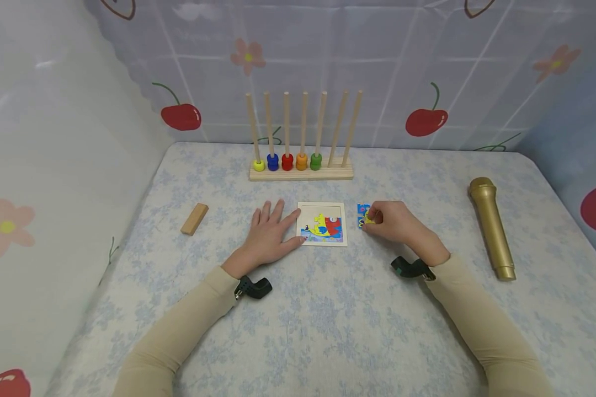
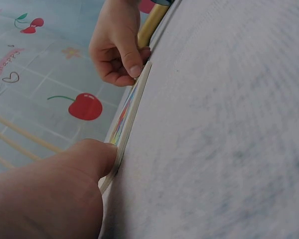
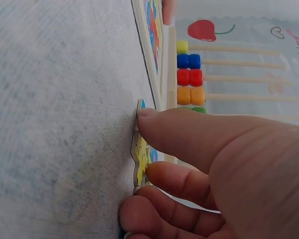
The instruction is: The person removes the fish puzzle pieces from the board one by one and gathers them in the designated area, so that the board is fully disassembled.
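Steadying a pale sq. puzzle tray (image 1: pixel 308 214) mid-table, L hand (image 1: pixel 268 238) lies flat w/ fingers spread, index tip at the tray's L edge & thumb on its near L corner. Tray is part filled: pcs (image 1: pixel 333 227) sit in the near row & up the R side, red, yellow & blue, w/ a picture printed on them; bare tray floor shows along the far side & far L.

R hand (image 1: pixel 391 220) is just R of the tray, fingers bent, thumb & index touching loose puzzle pcs (image 1: pixel 361 208) on the cloth (image 1: pixel 318 331). These are blue & yellow, close together, partly hidden under the fingers. R wrist view has the thumb on a blue bit & index on a yellow pc (image 3: pixel 140 154); can't tell if either is actually pinched.

Behind the tray: wooden bead rack (image 1: pixel 301 176), 7 upright pegs. Beads on the first 5 from L: 1 yellow (image 1: pixel 259 165), then 2 ea. of blue (image 1: pixel 272 162), red (image 1: pixel 287 162), orange (image 1: pixel 301 162) & green (image 1: pixel 315 161), all down at the base.

Wood block (image 1: pixel 195 219) lies well L of L hand, at a slant; gold mic (image 1: pixel 493 229) on its side, far R. Cherry-print curtain (image 1: pixel 318 66) hangs at the back.
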`<state>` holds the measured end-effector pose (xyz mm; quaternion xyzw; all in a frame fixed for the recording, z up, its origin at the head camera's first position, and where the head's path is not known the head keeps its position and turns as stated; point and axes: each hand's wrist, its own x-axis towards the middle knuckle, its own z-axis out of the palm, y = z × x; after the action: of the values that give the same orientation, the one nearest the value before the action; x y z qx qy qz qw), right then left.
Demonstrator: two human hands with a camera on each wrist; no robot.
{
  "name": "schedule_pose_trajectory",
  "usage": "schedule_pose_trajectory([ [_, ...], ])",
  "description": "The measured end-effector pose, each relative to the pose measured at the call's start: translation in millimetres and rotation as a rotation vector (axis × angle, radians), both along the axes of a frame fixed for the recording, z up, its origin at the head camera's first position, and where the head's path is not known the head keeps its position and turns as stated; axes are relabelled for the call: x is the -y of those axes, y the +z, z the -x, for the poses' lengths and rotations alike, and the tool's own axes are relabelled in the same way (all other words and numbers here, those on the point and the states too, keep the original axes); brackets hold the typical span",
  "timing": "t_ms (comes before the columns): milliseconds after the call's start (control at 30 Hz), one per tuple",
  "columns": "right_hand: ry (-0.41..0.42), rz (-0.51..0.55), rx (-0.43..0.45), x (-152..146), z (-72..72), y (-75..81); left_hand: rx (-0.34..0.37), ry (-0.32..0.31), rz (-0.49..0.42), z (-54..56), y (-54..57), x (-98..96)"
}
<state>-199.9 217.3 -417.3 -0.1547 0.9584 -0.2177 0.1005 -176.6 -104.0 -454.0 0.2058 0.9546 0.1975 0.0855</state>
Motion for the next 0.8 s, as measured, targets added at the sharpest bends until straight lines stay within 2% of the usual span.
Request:
schedule_pose_trajectory([
  [233,0.002,0.009,0.001,-2,1.4,-0.8,0.0,0.0,0.001,0.1,-0.6,-0.4],
  [500,-0.001,0.058,-0.02,1,3.1,9.6,-0.005,-0.001,-0.009,-1.4,0.0,-0.7],
  [800,0.079,0.052,-0.012,38,13.7,25.4,0.006,0.001,-0.001,0.2,-1.9,0.1],
])
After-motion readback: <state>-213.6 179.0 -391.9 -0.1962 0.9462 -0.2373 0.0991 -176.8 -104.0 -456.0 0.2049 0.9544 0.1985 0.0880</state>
